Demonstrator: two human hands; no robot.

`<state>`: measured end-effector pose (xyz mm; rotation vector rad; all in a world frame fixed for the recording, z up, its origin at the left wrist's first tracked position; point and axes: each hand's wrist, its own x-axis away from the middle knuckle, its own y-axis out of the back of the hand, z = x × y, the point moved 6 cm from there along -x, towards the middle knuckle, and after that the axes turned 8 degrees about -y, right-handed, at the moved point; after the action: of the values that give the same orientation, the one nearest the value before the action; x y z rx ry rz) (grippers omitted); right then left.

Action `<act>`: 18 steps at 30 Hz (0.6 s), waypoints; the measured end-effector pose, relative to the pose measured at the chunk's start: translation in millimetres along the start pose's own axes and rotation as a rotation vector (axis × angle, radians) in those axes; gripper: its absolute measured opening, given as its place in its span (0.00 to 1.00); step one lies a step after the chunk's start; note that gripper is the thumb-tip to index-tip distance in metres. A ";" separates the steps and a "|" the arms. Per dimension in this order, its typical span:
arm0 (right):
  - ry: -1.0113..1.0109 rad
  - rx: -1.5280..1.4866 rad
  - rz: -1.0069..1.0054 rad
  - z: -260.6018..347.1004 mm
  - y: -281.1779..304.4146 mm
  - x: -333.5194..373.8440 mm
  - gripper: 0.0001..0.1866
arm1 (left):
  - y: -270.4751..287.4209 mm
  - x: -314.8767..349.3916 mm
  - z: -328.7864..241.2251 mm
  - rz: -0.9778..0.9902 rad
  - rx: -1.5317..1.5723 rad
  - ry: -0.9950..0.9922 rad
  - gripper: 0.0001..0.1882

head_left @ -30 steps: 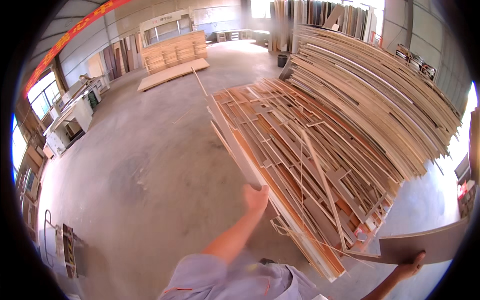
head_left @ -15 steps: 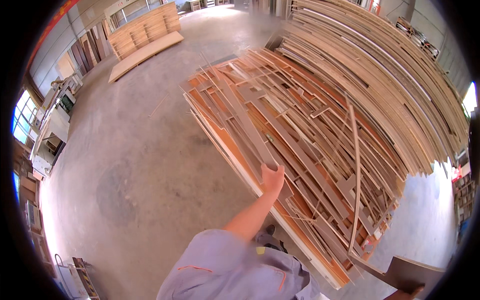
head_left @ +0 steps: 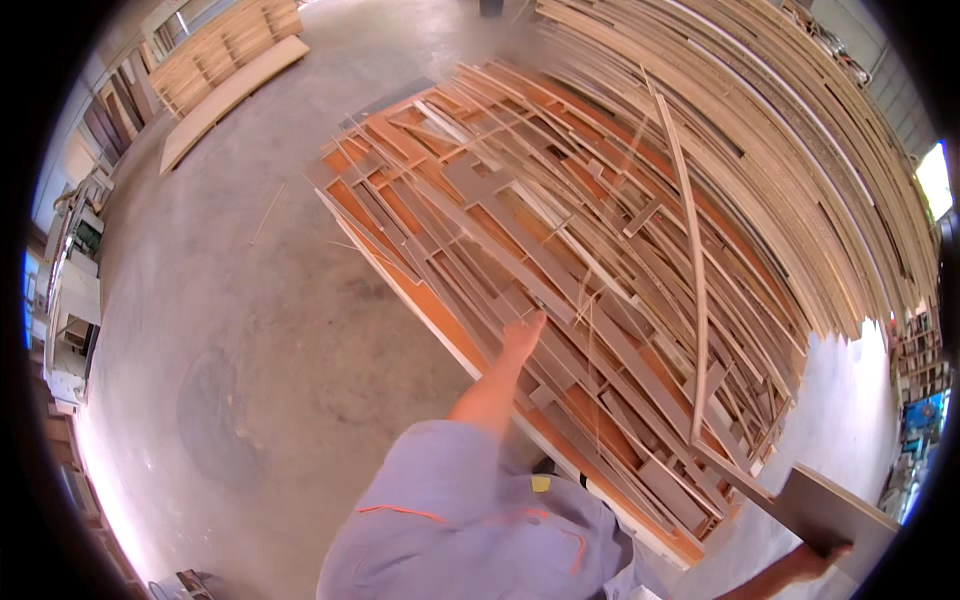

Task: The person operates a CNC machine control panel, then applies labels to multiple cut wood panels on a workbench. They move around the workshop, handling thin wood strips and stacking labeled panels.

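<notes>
Board (head_left: pixel 838 515) is sitting clasped in the right grip (head_left: pixel 825 562), right of the pile (head_left: pixel 600 325), its narrow end pointing forward-left; left grip (head_left: pixel 521 336) is resting over the pile, farther off, hold unclear.

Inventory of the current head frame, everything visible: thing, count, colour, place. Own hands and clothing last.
Offcut pile: 1, brown and orange, centre; pieces too many to count
Long pale strip: 1, tan, across the pile's right side
Notched brown board: 1, brown, lower right
Tall board stack: 1, tan, upper right
Slotted wooden stack: 1, tan, upper left
Flat panel: 1, tan, before that stack
Thin stick: 1, pale, on floor
Floor: 1, grey, left and centre
Edge clutter: uncountable, mixed, left and right rims
Shirt: 1, grey-lavender, bottom
Left hand: 1, bare, over the pile
Right hand: 1, bare, holding the notched board
</notes>
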<state>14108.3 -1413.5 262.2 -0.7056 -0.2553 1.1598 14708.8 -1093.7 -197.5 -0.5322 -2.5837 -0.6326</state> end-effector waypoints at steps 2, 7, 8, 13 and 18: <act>0.009 0.074 0.006 -22.3 -27.5 51.6 0.28 | 9.7 22.8 -0.6 0.174 -0.124 -0.052 0.41; 0.004 0.142 0.019 -68.4 -93.4 109.7 0.29 | 35.4 10.7 37.2 0.142 -0.298 -0.190 0.30; 0.012 0.156 0.022 -73.2 -101.9 122.7 0.28 | 34.4 13.1 32.9 0.205 -0.293 -0.209 0.28; 0.026 0.253 -0.087 -96.3 -127.3 177.1 0.26 | 36.0 49.5 -61.5 0.360 -0.009 -0.282 0.23; 0.026 0.446 0.002 -120.9 -118.7 177.5 0.26 | 48.3 90.5 -164.1 0.183 0.119 -0.766 0.22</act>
<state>14332.1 -1324.6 215.2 -0.3267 0.0291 1.1566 14705.7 -1113.4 -4.9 -1.1317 -3.1779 -0.2228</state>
